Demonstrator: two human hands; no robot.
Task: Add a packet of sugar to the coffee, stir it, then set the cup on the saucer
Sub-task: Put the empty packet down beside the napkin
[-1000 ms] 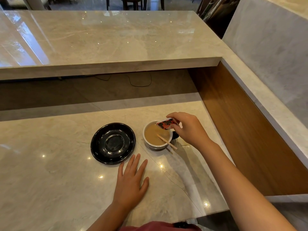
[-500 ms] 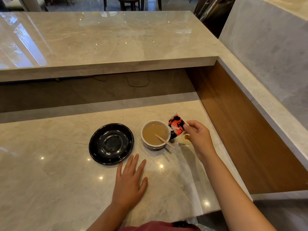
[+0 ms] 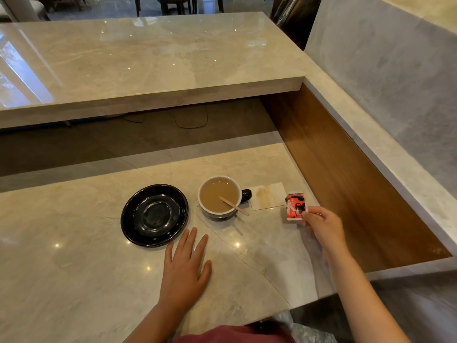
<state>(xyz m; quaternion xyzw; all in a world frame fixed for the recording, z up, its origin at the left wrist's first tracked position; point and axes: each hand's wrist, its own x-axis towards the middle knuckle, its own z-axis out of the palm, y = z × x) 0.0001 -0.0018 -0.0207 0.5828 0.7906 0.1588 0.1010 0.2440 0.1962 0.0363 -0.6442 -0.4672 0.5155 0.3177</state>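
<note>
A white cup [image 3: 220,214] with a black handle stands on the marble counter, filled with light brown coffee. A wooden stir stick [image 3: 235,206] leans in it, its end over the rim toward me. The empty black saucer [image 3: 154,215] sits just left of the cup. My right hand [image 3: 322,225] pinches a red, black and white sugar packet [image 3: 295,206] by its lower corner, well to the right of the cup and low over the counter. My left hand [image 3: 185,271] lies flat on the counter with fingers spread, in front of the saucer and cup.
A stained white napkin [image 3: 268,196] lies right of the cup's handle. A wooden side panel [image 3: 346,174] walls the counter on the right. A raised marble ledge [image 3: 148,60] overhangs the back. The counter's near edge runs by my body.
My right hand has carried the sugar packet from over the cup away to the right and lower, uncovering the napkin. Left hand, cup, stick and saucer have stayed put.
</note>
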